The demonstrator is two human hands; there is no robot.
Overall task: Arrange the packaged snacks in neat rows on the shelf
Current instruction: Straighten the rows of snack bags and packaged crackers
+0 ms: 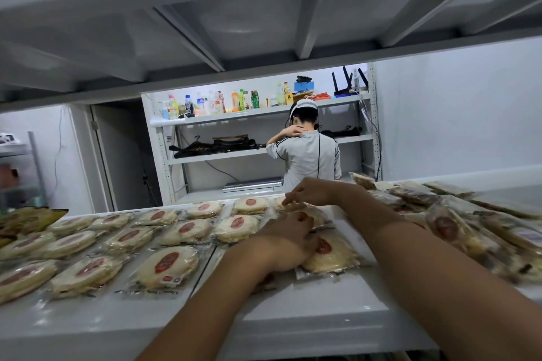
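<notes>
The white shelf (293,316) carried rows (167,268) of round packs stretching left of both grips, and a loose pile (457,223) lay to their right. The right hand (313,192) reached the far row, its grip narrow, fingertips pinching the far pack (286,207). The left hand (289,240) lay just nearer, fingers bent over the mid pack (318,215); whether that grip held it could not be told. A near pack (334,258) touched its right side.
</notes>
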